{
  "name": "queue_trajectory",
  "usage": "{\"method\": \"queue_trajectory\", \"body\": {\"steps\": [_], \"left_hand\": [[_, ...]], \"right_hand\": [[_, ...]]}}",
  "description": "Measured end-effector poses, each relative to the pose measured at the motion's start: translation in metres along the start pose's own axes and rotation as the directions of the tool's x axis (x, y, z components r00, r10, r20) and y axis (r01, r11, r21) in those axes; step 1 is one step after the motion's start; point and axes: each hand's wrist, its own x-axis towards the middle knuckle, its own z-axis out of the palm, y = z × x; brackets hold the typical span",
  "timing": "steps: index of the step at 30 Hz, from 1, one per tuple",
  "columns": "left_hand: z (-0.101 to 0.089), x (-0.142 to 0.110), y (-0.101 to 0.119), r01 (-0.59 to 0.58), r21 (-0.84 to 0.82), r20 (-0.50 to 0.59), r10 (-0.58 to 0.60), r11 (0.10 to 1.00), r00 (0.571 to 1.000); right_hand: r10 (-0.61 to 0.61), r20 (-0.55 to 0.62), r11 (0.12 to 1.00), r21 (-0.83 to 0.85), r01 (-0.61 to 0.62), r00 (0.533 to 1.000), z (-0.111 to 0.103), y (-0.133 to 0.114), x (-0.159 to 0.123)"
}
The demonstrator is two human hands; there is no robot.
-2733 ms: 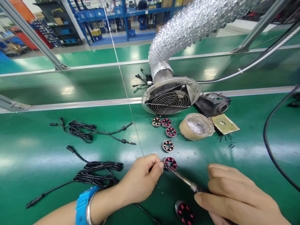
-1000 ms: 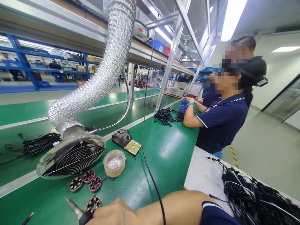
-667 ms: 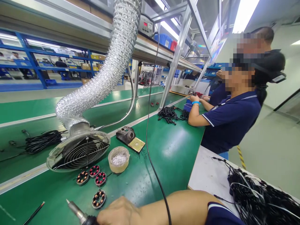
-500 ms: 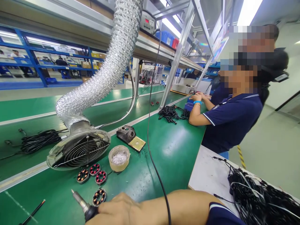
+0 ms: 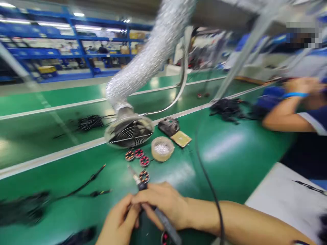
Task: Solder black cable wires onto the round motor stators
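My right hand (image 5: 168,202) is closed round a soldering iron (image 5: 167,226), whose metal tip points up and left over the green bench. Beside it my left hand (image 5: 119,221) is pinched, its fingertips meeting the right hand's fingers; whatever they hold is hidden. Just past the iron lies a small wound motor stator (image 5: 144,176) with orange coils. Farther off sit another orange stator (image 5: 129,155) and two with red coils, one of them a red stator (image 5: 144,161). Part of a further red-coiled stator (image 5: 165,238) shows below my right hand.
A fume extractor hood (image 5: 130,132) hangs from a silver duct (image 5: 143,64). Near it are a tub of metal shavings (image 5: 162,149) and an iron stand (image 5: 169,126) with a yellow sponge (image 5: 181,139). Black cables (image 5: 25,207) lie left. A co-worker's arm (image 5: 281,114) rests at right.
The view has swung left and is blurred. My left hand has come into view and meets the right. The right hand still grips the soldering iron.
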Motion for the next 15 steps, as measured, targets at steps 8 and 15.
{"method": "queue_trajectory", "body": {"steps": [8, 15], "left_hand": [[0.002, -0.007, 0.02, 0.087, 0.016, -0.064, -0.086, 0.996, 0.994], [0.002, -0.006, 0.016, 0.109, -0.026, -0.086, -0.11, 0.994, 0.99]], "right_hand": [[0.039, -0.13, 0.976, 0.215, -0.011, 0.991, -0.03, 0.004, 0.011], [0.126, 0.031, 0.981, 0.141, -0.129, 0.991, -0.071, -0.013, -0.008]]}}
